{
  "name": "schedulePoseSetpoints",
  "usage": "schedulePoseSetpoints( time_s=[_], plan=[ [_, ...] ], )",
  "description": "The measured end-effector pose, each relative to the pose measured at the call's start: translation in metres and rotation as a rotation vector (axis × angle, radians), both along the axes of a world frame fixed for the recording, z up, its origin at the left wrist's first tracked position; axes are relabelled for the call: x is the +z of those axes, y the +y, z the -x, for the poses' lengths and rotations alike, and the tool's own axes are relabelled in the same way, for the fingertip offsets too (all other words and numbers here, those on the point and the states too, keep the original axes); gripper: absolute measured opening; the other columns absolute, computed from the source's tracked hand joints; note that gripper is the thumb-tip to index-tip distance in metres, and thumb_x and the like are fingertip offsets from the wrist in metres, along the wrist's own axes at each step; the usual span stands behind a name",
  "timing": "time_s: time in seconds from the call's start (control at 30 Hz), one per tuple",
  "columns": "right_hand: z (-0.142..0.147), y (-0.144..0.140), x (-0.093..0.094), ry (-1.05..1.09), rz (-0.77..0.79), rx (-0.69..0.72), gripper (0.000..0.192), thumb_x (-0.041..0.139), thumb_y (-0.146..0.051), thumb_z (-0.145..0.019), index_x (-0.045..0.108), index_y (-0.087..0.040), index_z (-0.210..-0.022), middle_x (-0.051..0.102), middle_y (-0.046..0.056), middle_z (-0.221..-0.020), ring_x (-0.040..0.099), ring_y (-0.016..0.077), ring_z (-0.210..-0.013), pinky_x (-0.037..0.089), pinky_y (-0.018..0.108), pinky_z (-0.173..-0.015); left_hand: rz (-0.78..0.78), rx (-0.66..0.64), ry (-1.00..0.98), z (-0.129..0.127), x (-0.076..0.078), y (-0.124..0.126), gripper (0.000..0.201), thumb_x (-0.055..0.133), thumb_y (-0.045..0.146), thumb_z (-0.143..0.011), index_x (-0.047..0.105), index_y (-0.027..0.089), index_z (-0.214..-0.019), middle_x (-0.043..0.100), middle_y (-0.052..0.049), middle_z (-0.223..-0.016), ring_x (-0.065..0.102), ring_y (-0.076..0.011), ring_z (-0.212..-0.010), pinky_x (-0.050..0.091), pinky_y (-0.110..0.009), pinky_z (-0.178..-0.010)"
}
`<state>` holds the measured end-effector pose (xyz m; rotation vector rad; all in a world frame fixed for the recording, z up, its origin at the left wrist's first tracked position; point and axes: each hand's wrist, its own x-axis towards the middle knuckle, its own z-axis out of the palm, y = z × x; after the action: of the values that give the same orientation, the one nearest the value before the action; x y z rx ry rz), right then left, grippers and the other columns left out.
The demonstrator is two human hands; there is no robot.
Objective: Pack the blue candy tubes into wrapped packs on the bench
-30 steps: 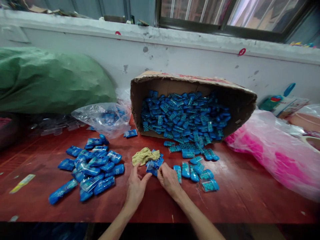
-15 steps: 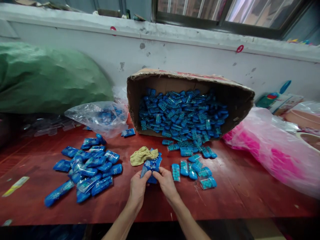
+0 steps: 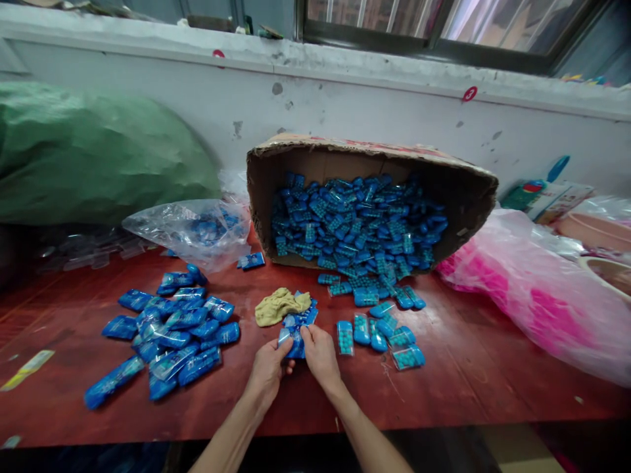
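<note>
My left hand (image 3: 269, 368) is closed, with a small shiny blue packet (image 3: 284, 336) between thumb and fingers. Close beside it, my right hand (image 3: 321, 358) pinches the right side of the same blue material; the fingertips hide exactly where it grips. Just beyond the hands lie flat blue printed wrappers (image 3: 306, 314), partly under a crumpled yellowish cloth (image 3: 280, 306). To the right are several small clear packs with blue ends and teal pellets (image 3: 346, 337). A heap of blue wrapped packets (image 3: 180, 322) lies to the left.
A cardboard box (image 3: 261, 210) on its side spills many blue packs (image 3: 355, 223) onto the red table (image 3: 458, 374). A clear plastic bag (image 3: 170, 226) and a big green sack (image 3: 98, 151) stand back left. A pink plastic bag (image 3: 537, 302) lies right.
My right hand has shifted up slightly along the blue material, and my left hand has moved a little left and down. The piles look unchanged; the whole view has shifted slightly.
</note>
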<state>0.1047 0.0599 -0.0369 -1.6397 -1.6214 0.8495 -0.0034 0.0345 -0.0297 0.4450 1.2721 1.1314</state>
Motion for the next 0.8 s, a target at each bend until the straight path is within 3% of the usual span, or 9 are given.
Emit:
schedulePoseSetpoints(
  time_s=[0.2, 0.37, 0.57, 0.73, 0.8],
  plan=[
    [0.006, -0.001, 0.006, -0.234, 0.002, 0.030, 0.026, 0.039, -0.024, -0.085, 0.055, -0.020, -0.066, 0.061, 0.005, -0.061, 0.056, 0.0179, -0.060, 0.028, 0.024, -0.052, 0.053, 0.004, 0.019, 0.014, 0.000, -0.010, 0.035, 0.074, 0.038, -0.047, 0.051, 0.014, -0.056, 0.051, 0.004, -0.041, 0.043, -0.0053, -0.034, 0.029, -0.016, -0.033],
    [0.007, 0.001, 0.007, -0.311, 0.013, 0.038, 0.029, 0.037, -0.026, -0.087, 0.058, -0.019, -0.068, 0.065, 0.004, -0.065, 0.058, 0.0172, -0.062, 0.029, 0.023, -0.051, 0.049, 0.040, 0.037, 0.016, 0.000, -0.008, 0.034, 0.076, 0.035, -0.047, 0.050, 0.014, -0.056, 0.051, 0.005, -0.041, 0.046, -0.0061, -0.035, 0.034, -0.016, -0.033],
    [-0.004, 0.008, 0.009, -0.341, 0.025, 0.000, 0.040, 0.025, -0.029, -0.092, 0.058, -0.019, -0.073, 0.066, 0.002, -0.069, 0.059, 0.0139, -0.062, 0.033, 0.021, -0.053, -0.005, 0.184, 0.018, 0.018, 0.001, -0.003, 0.023, 0.068, 0.027, -0.062, 0.049, 0.015, -0.067, 0.059, 0.003, -0.053, 0.056, -0.0087, -0.044, 0.043, -0.017, -0.039],
    [-0.007, 0.003, 0.016, -0.415, 0.053, 0.008, 0.020, 0.045, -0.030, -0.084, 0.060, -0.019, -0.092, 0.066, 0.006, -0.076, 0.062, 0.0212, -0.072, 0.036, 0.025, -0.059, -0.002, 0.217, 0.003, 0.020, 0.006, -0.002, 0.014, 0.060, 0.022, -0.070, 0.049, 0.015, -0.071, 0.059, 0.002, -0.051, 0.057, -0.0097, -0.042, 0.043, -0.017, -0.038],
    [-0.009, -0.001, 0.020, -0.447, 0.055, -0.011, 0.028, 0.049, -0.029, -0.082, 0.055, -0.018, -0.106, 0.064, 0.010, -0.085, 0.061, 0.0236, -0.076, 0.037, 0.027, -0.059, -0.048, 0.220, 0.031, 0.022, 0.008, -0.004, 0.015, 0.060, 0.025, -0.071, 0.049, 0.015, -0.076, 0.059, 0.002, -0.052, 0.057, -0.0101, -0.042, 0.043, -0.017, -0.037]
  ],
)
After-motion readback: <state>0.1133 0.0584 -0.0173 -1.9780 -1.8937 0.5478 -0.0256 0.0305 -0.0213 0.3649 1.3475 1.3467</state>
